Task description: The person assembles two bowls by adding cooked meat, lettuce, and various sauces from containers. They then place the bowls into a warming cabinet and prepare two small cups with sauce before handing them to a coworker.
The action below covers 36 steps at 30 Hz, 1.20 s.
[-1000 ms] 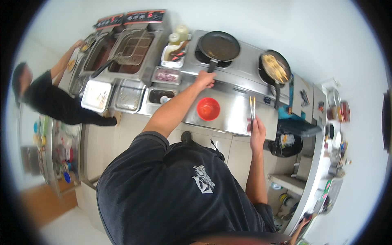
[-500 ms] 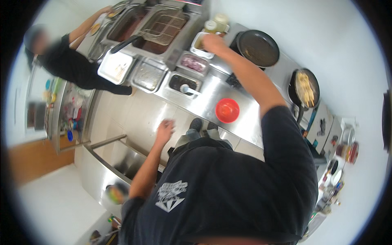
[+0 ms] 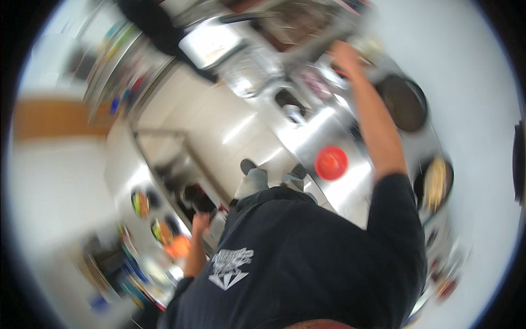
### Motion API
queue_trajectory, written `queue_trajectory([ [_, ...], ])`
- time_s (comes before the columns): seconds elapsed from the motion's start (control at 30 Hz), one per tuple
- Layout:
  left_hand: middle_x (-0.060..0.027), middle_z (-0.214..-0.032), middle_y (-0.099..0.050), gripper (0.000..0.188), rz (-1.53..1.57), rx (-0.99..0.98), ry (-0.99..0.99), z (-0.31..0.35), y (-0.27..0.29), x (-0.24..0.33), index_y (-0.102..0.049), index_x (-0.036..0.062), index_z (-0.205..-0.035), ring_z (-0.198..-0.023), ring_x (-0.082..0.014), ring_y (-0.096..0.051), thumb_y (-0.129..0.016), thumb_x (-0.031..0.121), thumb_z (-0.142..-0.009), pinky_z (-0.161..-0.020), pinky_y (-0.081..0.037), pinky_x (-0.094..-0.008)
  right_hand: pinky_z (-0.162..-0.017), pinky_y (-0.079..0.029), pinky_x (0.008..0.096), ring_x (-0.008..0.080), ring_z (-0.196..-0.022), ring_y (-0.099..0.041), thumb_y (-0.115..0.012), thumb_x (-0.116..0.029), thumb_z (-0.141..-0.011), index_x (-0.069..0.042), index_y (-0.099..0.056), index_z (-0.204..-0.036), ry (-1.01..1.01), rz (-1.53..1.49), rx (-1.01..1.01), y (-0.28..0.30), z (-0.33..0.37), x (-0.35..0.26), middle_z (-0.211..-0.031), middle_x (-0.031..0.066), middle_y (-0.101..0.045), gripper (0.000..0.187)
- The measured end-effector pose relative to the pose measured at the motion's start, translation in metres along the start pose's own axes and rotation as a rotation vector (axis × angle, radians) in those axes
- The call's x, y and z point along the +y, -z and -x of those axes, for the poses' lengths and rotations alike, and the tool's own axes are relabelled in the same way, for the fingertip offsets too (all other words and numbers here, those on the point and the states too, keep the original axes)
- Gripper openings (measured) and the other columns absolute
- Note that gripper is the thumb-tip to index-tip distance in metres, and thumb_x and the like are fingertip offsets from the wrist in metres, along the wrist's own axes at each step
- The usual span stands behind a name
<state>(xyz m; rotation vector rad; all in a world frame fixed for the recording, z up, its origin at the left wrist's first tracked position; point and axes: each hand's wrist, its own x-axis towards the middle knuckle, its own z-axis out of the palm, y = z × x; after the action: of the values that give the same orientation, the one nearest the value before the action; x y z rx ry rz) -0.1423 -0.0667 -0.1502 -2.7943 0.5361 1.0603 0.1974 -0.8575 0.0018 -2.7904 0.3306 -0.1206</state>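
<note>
My right hand reaches far forward over a white container beside the fryer. Its fingers are smeared by motion, so any hold is unclear. My left hand is low at the left, next to the edge of the steel counter. That hand is blurred too, and I cannot make out anything in it. An orange-red bowl sits on the steel worktop between my body and the right forearm. Farther on are a steel pan with a dark filling and a ladle, and a pan of purplish pieces.
A dark frying pan stands at the right; another pan holds long pale food. The fryer is at the far side. Plated food lies on the left counter. A co-worker's dark clothing shows at the upper left.
The view has swung, bringing the left counter and its plated food further in. My left hand has gone down and left toward that counter. My right hand stays by the white container.
</note>
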Motion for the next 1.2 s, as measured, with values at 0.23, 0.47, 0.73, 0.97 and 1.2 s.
queue_trajectory([
  [0.23,-0.0258,-0.082,-0.068,0.04,0.66,0.165,0.428,-0.055,0.094,0.056,-0.067,-0.0036,-0.079,-0.087,-0.0391,-0.068,-0.061,0.036,-0.084,-0.077,-0.053,-0.0488,-0.053,-0.037,0.0258,0.007,-0.058,-0.046,-0.056,-0.037,-0.098,-0.009,-0.055,-0.074,0.303,-0.982,-0.903,0.006,0.067,-0.21,-0.065,-0.0033,-0.051,0.037],
  [0.47,-0.0225,-0.093,-0.07,0.037,1.063,0.643,0.509,-0.051,0.171,0.029,-0.066,-0.0023,-0.098,-0.092,-0.0359,-0.068,-0.063,0.033,-0.087,-0.084,-0.052,-0.0424,-0.07,-0.048,0.026,0.0114,-0.078,-0.057,-0.059,-0.014,-0.095,-0.007,-0.063,-0.116,0.051,-1.193,-1.642,-0.137,0.172,-0.392,-0.093,0.0031,-0.062,0.023],
  [0.73,-0.004,-0.086,-0.063,0.023,2.639,0.562,0.919,0.008,0.053,-0.043,-0.056,0.0052,-0.104,-0.065,-0.013,-0.061,-0.052,0.026,-0.097,-0.057,-0.05,-0.0308,-0.069,-0.047,0.0271,0.0116,-0.078,-0.057,-0.053,-0.027,-0.099,-0.005,-0.061,-0.112,0.061,-0.911,-1.877,-0.245,0.178,-0.576,-0.087,0.0029,-0.061,0.027],
  [0.97,-0.0228,-0.088,-0.058,0.019,0.872,1.242,1.774,0.09,-0.008,-0.05,-0.053,0.0009,-0.097,-0.088,-0.039,-0.059,-0.051,0.019,-0.096,-0.077,-0.046,-0.0481,-0.064,-0.049,0.0285,0.0142,-0.075,-0.059,-0.044,-0.04,-0.103,-0.003,-0.056,-0.12,0.515,-0.479,-1.649,-0.354,0.221,-0.775,-0.087,0.0064,-0.062,0.043],
  [1.2,-0.0267,-0.085,-0.065,0.025,1.296,0.956,1.792,0.164,-0.065,-0.107,-0.064,-0.007,-0.092,-0.088,-0.0428,-0.064,-0.053,0.016,-0.093,-0.08,-0.049,-0.0485,-0.056,-0.055,0.0347,0.0219,-0.065,-0.067,-0.046,-0.037,-0.101,0.009,-0.058,-0.103,0.956,-0.175,-1.609,-0.42,0.252,-0.86,-0.082,0.0178,-0.067,0.048],
])
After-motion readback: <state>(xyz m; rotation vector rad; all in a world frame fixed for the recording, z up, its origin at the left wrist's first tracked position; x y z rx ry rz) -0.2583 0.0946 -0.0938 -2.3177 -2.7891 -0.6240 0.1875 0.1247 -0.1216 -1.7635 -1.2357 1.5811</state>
